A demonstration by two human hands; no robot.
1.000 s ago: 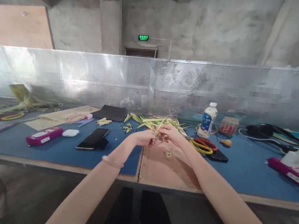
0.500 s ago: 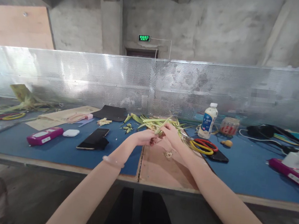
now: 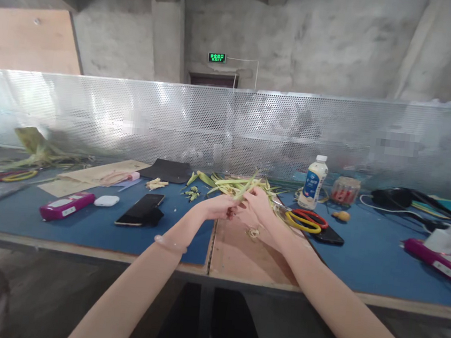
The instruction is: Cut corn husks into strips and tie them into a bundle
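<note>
1. our left hand seems to pinch a green strip over the tan board, in front of the leafy pile.
2. our right hand is curled beside it (can't tell if it's gripping).
3. we'd guess we're working that strip; the next move calls for a steady, light pinch.

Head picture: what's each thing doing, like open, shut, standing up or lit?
Bottle: upright, capped
Exit sign: lit
White case: shut
Left phone: flat, screen dark
Right scissors: lying, blades unclear
Left hand: fingers curled on green strip
Right hand: at strip, grip unclear
</note>
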